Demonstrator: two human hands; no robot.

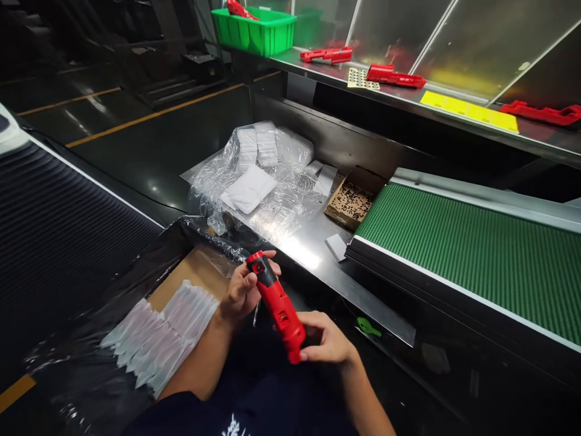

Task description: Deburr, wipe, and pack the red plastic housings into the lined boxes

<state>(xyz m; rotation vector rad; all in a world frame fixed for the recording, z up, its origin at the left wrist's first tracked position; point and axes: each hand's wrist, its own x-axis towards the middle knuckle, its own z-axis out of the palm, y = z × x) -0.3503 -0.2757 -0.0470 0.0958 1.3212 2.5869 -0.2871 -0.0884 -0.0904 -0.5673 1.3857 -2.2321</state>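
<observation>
A red tool housing (pixel 282 309) with a black section near its top end is held at a slant in front of my body. My left hand (pixel 242 290) grips its upper end, thumb on the near side and fingers behind. At its lower end, my right hand (pixel 323 340) holds it between thumb and curled fingers. Beneath my left forearm is a cardboard box (pixel 193 272) lined with dark plastic, with rows of wrapped parts (pixel 158 333) in it.
Ahead, a metal table (pixel 304 242) bears clear plastic with white packets (pixel 249 189) and a small box of black bits (pixel 351 201). A green conveyor (pixel 472 254) runs right. Red housings (pixel 394 77), yellow labels (pixel 469 112) and a green bin (pixel 254 33) occupy the shelf.
</observation>
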